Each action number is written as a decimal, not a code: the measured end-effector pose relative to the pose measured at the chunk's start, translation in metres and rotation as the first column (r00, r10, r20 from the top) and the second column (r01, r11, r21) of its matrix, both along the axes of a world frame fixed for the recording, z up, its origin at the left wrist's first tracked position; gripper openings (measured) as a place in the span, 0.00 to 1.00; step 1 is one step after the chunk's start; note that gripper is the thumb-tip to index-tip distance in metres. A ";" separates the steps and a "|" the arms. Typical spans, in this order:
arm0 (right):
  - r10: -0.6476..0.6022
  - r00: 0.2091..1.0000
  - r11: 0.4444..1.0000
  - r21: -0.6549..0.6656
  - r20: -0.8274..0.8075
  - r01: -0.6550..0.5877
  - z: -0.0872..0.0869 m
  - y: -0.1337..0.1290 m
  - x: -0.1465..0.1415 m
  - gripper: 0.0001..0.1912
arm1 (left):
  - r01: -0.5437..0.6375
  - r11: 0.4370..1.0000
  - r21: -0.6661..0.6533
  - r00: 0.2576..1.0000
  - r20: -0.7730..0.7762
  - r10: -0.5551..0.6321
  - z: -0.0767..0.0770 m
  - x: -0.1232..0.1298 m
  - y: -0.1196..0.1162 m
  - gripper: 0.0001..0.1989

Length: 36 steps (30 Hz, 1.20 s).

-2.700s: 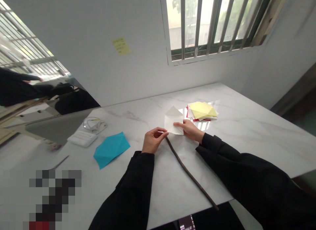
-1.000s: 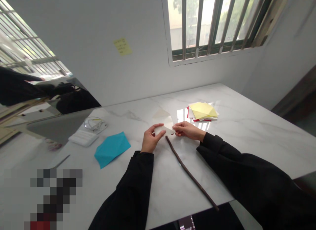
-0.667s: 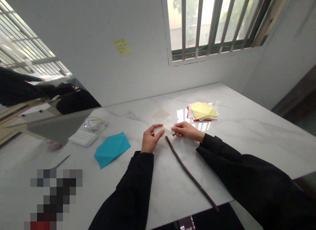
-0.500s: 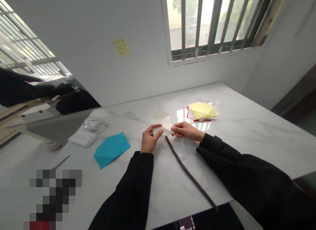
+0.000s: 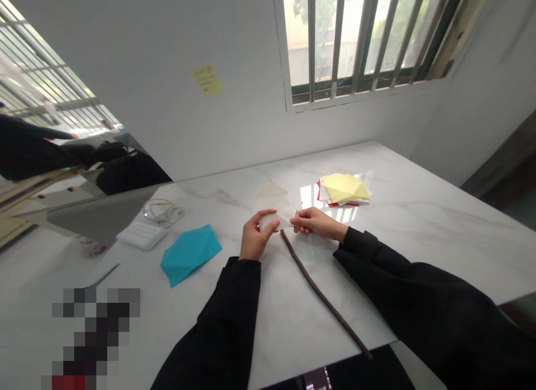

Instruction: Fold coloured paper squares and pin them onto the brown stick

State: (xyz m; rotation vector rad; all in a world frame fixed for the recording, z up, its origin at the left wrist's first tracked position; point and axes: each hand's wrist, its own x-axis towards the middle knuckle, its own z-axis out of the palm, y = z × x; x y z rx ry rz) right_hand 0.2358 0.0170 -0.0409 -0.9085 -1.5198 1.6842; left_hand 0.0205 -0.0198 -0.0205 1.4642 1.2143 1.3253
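A cream sheet of paper (image 5: pixel 273 199) with creases is held between my two hands over the table. My left hand (image 5: pixel 257 231) grips its left side, thumb in front and fingers behind. At the paper's lower right corner, my right hand (image 5: pixel 315 222) pinches the edge with closed fingertips. A thin dark brown stick (image 5: pixel 320 291) lies on the table, running from just below the paper to the table's front edge. To the left of my left hand lies a folded blue sheet of paper (image 5: pixel 190 255).
A stack of yellow, white and red papers (image 5: pixel 345 188) lies beyond my right hand. At left are a white box-like object (image 5: pixel 141 235), a coiled cable (image 5: pixel 162 211) and a thin pen-like object (image 5: pixel 104 275). A yellow sticky note (image 5: pixel 208 81) hangs on the wall.
The paper's far flap has tilted flatter and away, and its near part bends more between my hands. Both hands keep their hold, almost in the same place.
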 end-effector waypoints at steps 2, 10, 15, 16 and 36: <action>-0.008 0.999 1.000 0.011 -0.034 0.009 -0.001 0.000 0.000 0.25 | -0.021 1.000 -0.003 1.000 0.016 0.021 -0.001 0.000 0.001 0.23; -0.009 0.997 0.999 0.040 -0.083 0.013 -0.004 0.000 0.001 0.23 | -0.066 0.998 -0.011 0.997 0.033 0.066 -0.004 -0.001 0.003 0.22; -0.040 0.998 0.998 0.048 -0.039 0.042 -0.004 0.000 -0.002 0.21 | -0.063 0.998 0.020 0.998 0.009 0.063 -0.002 -0.001 0.003 0.33; -0.045 0.998 0.998 0.043 -0.038 0.047 -0.004 0.000 -0.002 0.21 | -0.067 0.997 0.036 0.998 0.005 0.067 -0.001 -0.002 0.003 0.37; -0.211 0.974 0.897 0.382 -0.077 0.225 0.004 -0.010 -0.009 0.15 | 0.025 0.971 -0.240 0.932 0.357 0.065 0.003 0.001 0.001 0.31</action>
